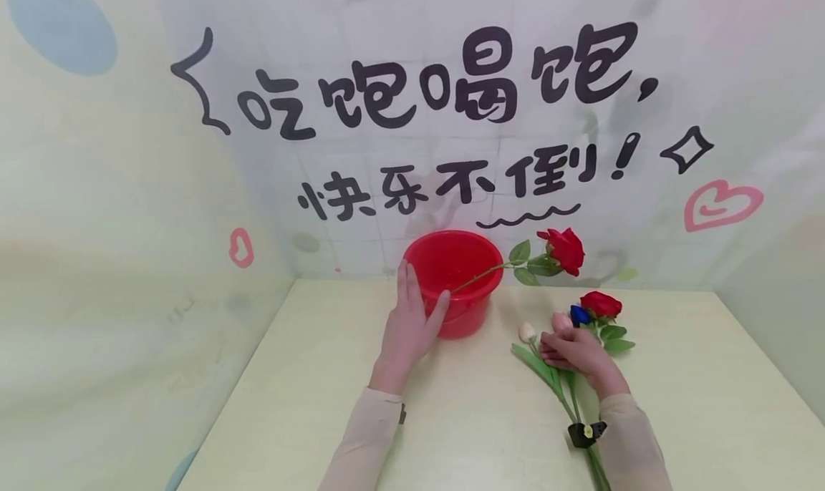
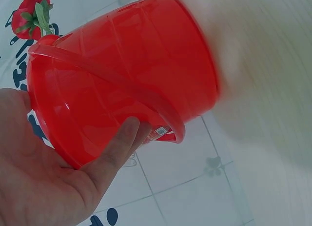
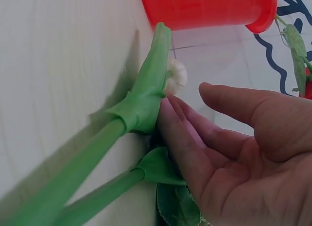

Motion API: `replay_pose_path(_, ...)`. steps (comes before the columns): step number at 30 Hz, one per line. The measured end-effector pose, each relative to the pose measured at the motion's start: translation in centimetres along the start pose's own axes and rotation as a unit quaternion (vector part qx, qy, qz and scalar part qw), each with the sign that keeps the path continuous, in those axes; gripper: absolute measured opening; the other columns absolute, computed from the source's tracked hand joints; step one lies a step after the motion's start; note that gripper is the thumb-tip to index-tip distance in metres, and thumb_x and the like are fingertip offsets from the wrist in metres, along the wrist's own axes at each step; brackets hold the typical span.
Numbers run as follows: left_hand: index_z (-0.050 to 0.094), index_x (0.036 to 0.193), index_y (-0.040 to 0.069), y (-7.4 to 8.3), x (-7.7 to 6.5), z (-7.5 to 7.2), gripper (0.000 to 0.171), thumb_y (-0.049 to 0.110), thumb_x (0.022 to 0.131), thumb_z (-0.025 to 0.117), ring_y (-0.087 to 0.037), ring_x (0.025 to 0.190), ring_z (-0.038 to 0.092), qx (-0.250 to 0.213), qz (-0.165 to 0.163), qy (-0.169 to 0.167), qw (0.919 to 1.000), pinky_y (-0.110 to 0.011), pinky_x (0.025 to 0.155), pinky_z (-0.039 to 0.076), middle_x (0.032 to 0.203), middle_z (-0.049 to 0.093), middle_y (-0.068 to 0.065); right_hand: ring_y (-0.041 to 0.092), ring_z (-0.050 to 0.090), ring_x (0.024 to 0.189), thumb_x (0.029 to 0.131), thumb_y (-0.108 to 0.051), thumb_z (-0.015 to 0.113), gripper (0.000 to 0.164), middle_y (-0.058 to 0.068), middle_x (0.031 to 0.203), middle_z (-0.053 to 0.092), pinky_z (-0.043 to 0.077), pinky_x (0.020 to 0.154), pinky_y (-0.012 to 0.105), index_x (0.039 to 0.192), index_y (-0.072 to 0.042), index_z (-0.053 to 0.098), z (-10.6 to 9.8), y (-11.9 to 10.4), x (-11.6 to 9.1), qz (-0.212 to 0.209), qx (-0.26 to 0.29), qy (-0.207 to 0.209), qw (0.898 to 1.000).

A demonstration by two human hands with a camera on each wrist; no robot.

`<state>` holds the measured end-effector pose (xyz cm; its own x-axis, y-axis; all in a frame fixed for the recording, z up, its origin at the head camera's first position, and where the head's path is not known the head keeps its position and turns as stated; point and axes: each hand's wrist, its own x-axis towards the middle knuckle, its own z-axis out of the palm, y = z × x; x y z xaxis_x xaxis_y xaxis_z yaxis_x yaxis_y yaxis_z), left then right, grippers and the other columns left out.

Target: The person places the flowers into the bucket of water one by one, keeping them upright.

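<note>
A red plastic bucket (image 1: 460, 319) stands at the back of the table. My left hand (image 1: 409, 326) rests against its near left side, fingers straight along the wall and thumb spread toward the front. One red rose (image 1: 566, 251) leans out of the bucket to the right, its stem inside. Right of the bucket, my right hand (image 1: 576, 351) is over a group of artificial flowers: a cream tulip (image 1: 527, 332), a pink tulip (image 1: 561, 322), a blue flower (image 1: 579, 315) and another red rose (image 1: 601, 305). Its fingertips reach a green leaf (image 3: 146, 84), thumb apart.
The bucket's handle (image 2: 112, 82) hangs down its side. Long green stems (image 1: 599, 469) run toward the table's near edge under the right wrist. Behind the table (image 1: 309, 376) rises a wall sheet (image 1: 412, 140) with black lettering.
</note>
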<state>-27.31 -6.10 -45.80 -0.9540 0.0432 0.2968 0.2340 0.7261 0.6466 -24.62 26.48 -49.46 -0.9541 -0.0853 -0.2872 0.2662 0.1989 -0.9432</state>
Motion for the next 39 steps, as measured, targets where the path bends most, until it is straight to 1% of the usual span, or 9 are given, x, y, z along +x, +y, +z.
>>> replay_pose_path(6, 0.001, 0.171, 0.013, 0.0, 0.0, 0.0, 0.107, 0.055, 0.098, 0.068, -0.027, 0.109, 0.069, 0.009, 0.004, -0.001, 1.0, -0.041, 0.091, 0.062, 0.165, 0.036, -0.01, 0.015, 0.074, 0.085, 0.111, -0.02, 0.055, 0.042, 0.013, 0.1, 0.076, 0.064, 0.078, 0.028, 0.125, 0.019, 0.062, 0.0, -0.5, 0.2, 0.021, -0.022, -0.001, 1.0)
replay_pose_path(10, 0.002, 0.171, 0.013, 0.2, 0.0, 0.0, 0.107, 0.052, 0.097, 0.069, -0.028, 0.11, 0.069, 0.008, 0.002, 0.0, 1.0, -0.042, 0.091, 0.062, 0.166, 0.035, -0.01, 0.016, 0.074, 0.086, 0.112, -0.021, 0.053, 0.044, 0.013, 0.102, 0.076, 0.064, 0.08, 0.029, 0.129, 0.019, 0.06, -0.2, -0.7, 0.2, 0.029, -0.027, -0.016, 0.999)
replay_pose_path(14, 0.002, 0.171, 0.013, 0.5, 0.0, 0.4, 0.107, 0.052, 0.098, 0.069, -0.028, 0.107, 0.07, 0.001, 0.002, -0.002, 1.0, -0.042, 0.091, 0.062, 0.164, 0.036, -0.01, 0.014, 0.073, 0.087, 0.11, -0.018, 0.056, 0.043, 0.014, 0.104, 0.076, 0.064, 0.082, 0.031, 0.13, 0.02, 0.06, -0.9, -0.5, -0.1, 0.025, -0.035, -0.026, 0.999)
replay_pose_path(20, 0.001, 0.171, 0.015, 0.3, 0.4, 0.2, 0.108, 0.053, 0.097, 0.071, -0.028, 0.109, 0.07, -0.001, -0.008, -0.005, 1.0, -0.042, 0.091, 0.062, 0.161, 0.04, -0.009, 0.017, 0.073, 0.09, 0.105, -0.019, 0.067, 0.039, 0.015, 0.108, 0.075, 0.064, 0.085, 0.036, 0.124, 0.015, 0.066, -0.1, -0.3, 0.4, 0.005, -0.079, -0.007, 0.997)
replay_pose_path(21, 0.001, 0.171, 0.014, 0.2, 0.5, 0.1, 0.108, 0.052, 0.097, 0.071, -0.028, 0.109, 0.07, 0.002, -0.009, -0.004, 0.9999, -0.043, 0.091, 0.062, 0.162, 0.039, -0.009, 0.016, 0.073, 0.09, 0.104, -0.02, 0.069, 0.039, 0.012, 0.106, 0.075, 0.064, 0.085, 0.035, 0.122, 0.014, 0.068, 0.1, -0.3, 0.4, 0.006, -0.078, -0.004, 0.997)
replay_pose_path(24, 0.002, 0.17, 0.013, 0.0, 0.5, 0.2, 0.107, 0.051, 0.097, 0.071, -0.028, 0.105, 0.07, 0.001, 0.0, -0.003, 1.0, -0.043, 0.091, 0.063, 0.163, 0.038, -0.011, 0.016, 0.072, 0.089, 0.103, -0.021, 0.07, 0.039, 0.011, 0.105, 0.076, 0.064, 0.085, 0.034, 0.122, 0.013, 0.068, 0.3, -0.3, 0.3, 0.013, -0.071, 0.004, 0.997)
replay_pose_path(29, 0.003, 0.17, 0.01, 0.1, 0.6, 0.1, 0.106, 0.049, 0.098, 0.07, -0.029, 0.101, 0.071, -0.008, 0.023, -0.004, 0.9997, -0.044, 0.089, 0.063, 0.16, 0.04, -0.013, 0.015, 0.07, 0.087, 0.103, -0.018, 0.071, 0.034, 0.011, 0.106, 0.074, 0.064, 0.083, 0.032, 0.12, 0.011, 0.072, 0.2, -0.2, 0.2, 0.014, -0.104, 0.015, 0.994)
replay_pose_path(33, 0.004, 0.17, 0.01, 0.1, 0.4, -0.1, 0.106, 0.05, 0.097, 0.07, -0.028, 0.101, 0.071, -0.001, 0.021, 0.003, 0.9998, -0.043, 0.089, 0.063, 0.159, 0.043, -0.013, 0.016, 0.069, 0.086, 0.1, -0.018, 0.075, 0.029, 0.011, 0.106, 0.074, 0.063, 0.082, 0.032, 0.116, 0.007, 0.076, 0.6, -0.1, 0.5, 0.015, -0.129, 0.018, 0.991)
replay_pose_path(39, 0.002, 0.17, 0.012, -0.2, 0.3, 0.0, 0.108, 0.051, 0.097, 0.071, -0.028, 0.106, 0.07, 0.0, 0.017, 0.006, 0.9998, -0.042, 0.091, 0.062, 0.161, 0.04, -0.011, 0.017, 0.069, 0.084, 0.099, -0.017, 0.076, 0.028, 0.012, 0.105, 0.073, 0.064, 0.083, 0.035, 0.113, 0.007, 0.076, 0.9, -0.1, 1.0, 0.017, -0.14, 0.028, 0.99)
